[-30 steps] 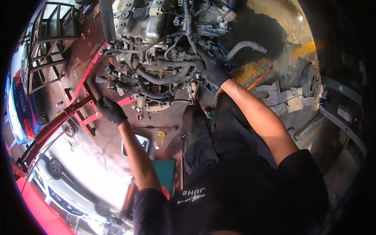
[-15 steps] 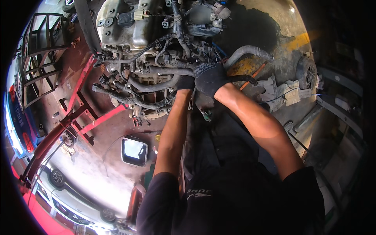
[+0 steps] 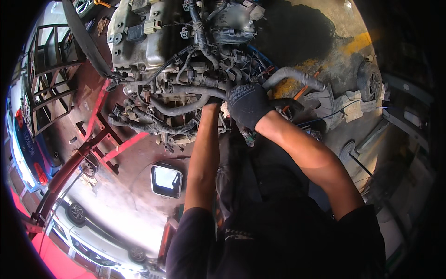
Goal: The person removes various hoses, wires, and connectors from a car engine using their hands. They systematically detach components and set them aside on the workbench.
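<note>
Standing at far left, a red engine stand carries the engine. Left hand reaches under the black hoses at the engine's lower edge; its grip cannot be told. Right hand, black-gloved, rests closed against the same spot, beside a grey corrugated hose.

Grimy engine, tangled black hoses and wiring, upright on red stand.
</note>
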Tool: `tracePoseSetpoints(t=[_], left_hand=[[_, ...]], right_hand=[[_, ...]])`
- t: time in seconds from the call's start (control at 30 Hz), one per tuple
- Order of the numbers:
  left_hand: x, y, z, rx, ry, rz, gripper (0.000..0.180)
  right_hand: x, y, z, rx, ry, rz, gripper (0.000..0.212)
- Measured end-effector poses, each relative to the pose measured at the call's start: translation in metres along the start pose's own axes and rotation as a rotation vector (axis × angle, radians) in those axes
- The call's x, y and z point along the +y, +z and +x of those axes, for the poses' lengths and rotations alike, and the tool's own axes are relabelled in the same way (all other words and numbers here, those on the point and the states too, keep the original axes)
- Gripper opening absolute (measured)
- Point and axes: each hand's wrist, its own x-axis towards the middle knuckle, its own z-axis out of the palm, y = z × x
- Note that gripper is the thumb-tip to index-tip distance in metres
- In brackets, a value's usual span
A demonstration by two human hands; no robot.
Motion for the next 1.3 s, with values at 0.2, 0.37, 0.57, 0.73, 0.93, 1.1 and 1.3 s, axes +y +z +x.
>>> tracePoseSetpoints(t=[0.2,0.37,0.57,0.73,0.93,1.1,1.3], left_hand=[[-0.026,0.035,-0.006,0.110,0.053,-0.138,0.039],[-0.035,0.034,-0.017,0.111,0.060,-0.269,0.041],[-0.042,0.030,-0.037,0.155,0.029,-0.494,0.044],[-0.065,0.049,-0.040,0.180,0.030,-0.551,0.047],[-0.046,0.043,-0.028,0.106,0.042,-0.613,0.052],[-0.040,-0.010,-0.026,0.207,-0.017,-0.938,0.041],[-0.084,0.039,-0.051,-0.027,0.004,-0.931,0.026]], right_hand=[[0.001,0.020,-0.022,0.051,0.068,0.060,0.056],[0.031,0.035,-0.006,0.212,0.047,0.256,0.047],[0.051,0.018,0.007,0.207,0.019,0.242,0.042],[0.041,-0.009,0.013,0.117,-0.022,0.164,0.041],[0.031,-0.015,-0.003,0.445,-0.157,0.290,0.031],[-0.007,0.055,-0.041,0.375,-0.062,0.774,0.030],[-0.018,0.244,0.041,0.154,-0.093,-0.597,0.033]])
